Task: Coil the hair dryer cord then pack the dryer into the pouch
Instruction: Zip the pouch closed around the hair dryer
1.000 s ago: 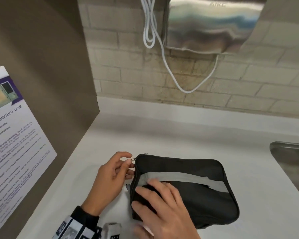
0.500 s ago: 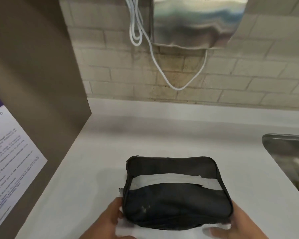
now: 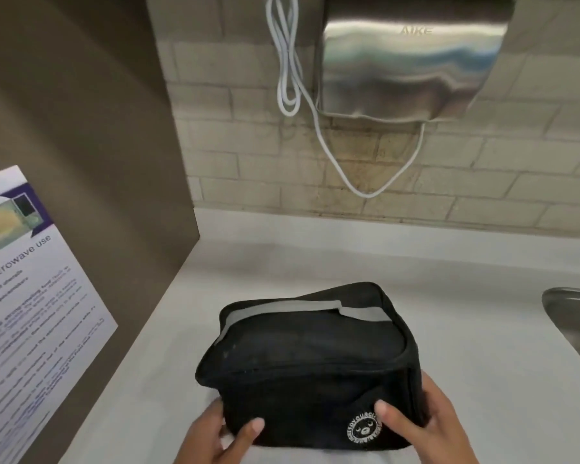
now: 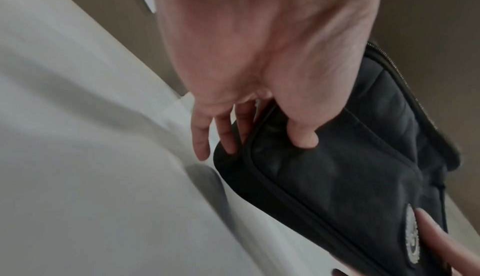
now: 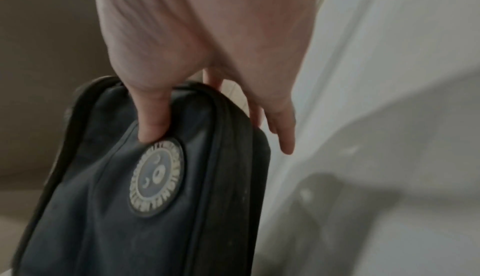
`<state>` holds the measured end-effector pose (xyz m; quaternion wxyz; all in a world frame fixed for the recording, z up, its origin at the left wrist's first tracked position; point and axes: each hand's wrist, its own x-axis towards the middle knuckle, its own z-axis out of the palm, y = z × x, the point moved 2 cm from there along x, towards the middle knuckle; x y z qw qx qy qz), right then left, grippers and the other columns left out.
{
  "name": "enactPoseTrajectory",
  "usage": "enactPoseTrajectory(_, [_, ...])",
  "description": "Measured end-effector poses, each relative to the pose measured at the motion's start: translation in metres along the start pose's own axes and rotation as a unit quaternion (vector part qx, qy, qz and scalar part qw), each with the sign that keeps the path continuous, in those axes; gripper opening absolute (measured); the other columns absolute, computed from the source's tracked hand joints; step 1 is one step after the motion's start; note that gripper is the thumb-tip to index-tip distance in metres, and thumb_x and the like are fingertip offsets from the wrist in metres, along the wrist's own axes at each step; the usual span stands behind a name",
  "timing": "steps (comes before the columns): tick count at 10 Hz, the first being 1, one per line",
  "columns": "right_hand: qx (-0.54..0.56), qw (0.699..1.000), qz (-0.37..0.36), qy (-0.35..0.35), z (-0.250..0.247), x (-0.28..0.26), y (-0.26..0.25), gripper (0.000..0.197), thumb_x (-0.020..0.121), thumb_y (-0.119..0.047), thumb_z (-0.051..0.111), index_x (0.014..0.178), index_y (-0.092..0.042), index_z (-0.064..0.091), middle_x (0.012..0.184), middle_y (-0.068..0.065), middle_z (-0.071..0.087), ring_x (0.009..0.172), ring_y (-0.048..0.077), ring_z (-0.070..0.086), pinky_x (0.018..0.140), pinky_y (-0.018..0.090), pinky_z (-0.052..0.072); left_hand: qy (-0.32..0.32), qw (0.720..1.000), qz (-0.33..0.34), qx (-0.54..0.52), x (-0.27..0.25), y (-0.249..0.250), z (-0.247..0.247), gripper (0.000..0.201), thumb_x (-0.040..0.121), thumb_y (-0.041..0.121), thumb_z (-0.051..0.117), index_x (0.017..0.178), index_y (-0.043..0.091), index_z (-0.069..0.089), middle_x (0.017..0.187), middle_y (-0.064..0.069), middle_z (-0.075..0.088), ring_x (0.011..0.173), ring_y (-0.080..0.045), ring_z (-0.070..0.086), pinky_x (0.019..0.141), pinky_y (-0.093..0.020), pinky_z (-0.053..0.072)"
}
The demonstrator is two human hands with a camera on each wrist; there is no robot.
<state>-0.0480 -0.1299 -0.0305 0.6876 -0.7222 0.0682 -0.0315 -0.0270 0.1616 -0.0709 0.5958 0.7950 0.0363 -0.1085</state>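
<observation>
The black fabric pouch (image 3: 308,356) is zipped up, with a grey strap (image 3: 282,309) across its top and a round white logo badge (image 3: 364,430) on the side facing me. It is tilted, its near edge raised off the white counter (image 3: 449,296). My left hand (image 3: 221,437) grips its near left corner, thumb on the front and fingers behind, which the left wrist view also shows on the pouch (image 4: 337,167). My right hand (image 3: 426,426) grips the near right corner, thumb beside the badge (image 5: 155,177). No hair dryer or cord shows.
A steel wall hand dryer (image 3: 412,61) hangs above the counter, with a looped white cable (image 3: 292,78) beside it. A steel sink (image 3: 576,316) sits at the right edge. On the left stands a brown panel bearing a microwave notice (image 3: 31,296).
My left hand let go of the zip pull and my right hand left the pouch's top. Both now grip the near corners, and the pouch has tipped up to show its logo side.
</observation>
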Motion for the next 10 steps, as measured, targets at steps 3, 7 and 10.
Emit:
enactPoseTrajectory(3, [0.099, 0.994, 0.031, -0.017, 0.092, 0.049, -0.007, 0.031, 0.084, -0.015, 0.071, 0.115, -0.017, 0.066, 0.109, -0.001, 0.075, 0.101, 0.017, 0.071, 0.085, 0.034, 0.057, 0.134, 0.984, 0.076, -0.087, 0.047, 0.046, -0.076, 0.007, 0.096, 0.019, 0.064, 0.098, 0.022, 0.069, 0.099, 0.001, 0.075, 0.096, -0.023, 0.072, 0.081, -0.035, 0.059])
enactPoseTrajectory(7, [0.179, 0.968, 0.176, -0.025, 0.128, 0.102, 0.009, 0.034, 0.086, -0.030, 0.068, 0.116, -0.016, 0.061, 0.117, 0.003, 0.071, 0.109, 0.024, 0.064, 0.083, 0.044, 0.057, 0.161, 0.986, 0.034, 0.028, 0.145, 0.046, -0.113, 0.013, 0.096, 0.026, 0.064, 0.096, 0.015, 0.071, 0.099, -0.006, 0.071, 0.098, -0.029, 0.068, 0.080, -0.037, 0.054])
enactPoseTrajectory(10, [0.222, 0.954, 0.187, -0.072, 0.118, 0.104, 0.008, 0.041, 0.084, -0.040, 0.067, 0.113, -0.011, 0.066, 0.116, 0.001, 0.072, 0.114, 0.022, 0.061, 0.091, 0.039, 0.050, 0.171, 0.980, 0.020, -0.096, 0.139, 0.046, -0.111, 0.023, 0.100, 0.023, 0.059, 0.120, 0.016, 0.066, 0.117, -0.005, 0.070, 0.111, -0.021, 0.064, 0.105, -0.043, 0.049])
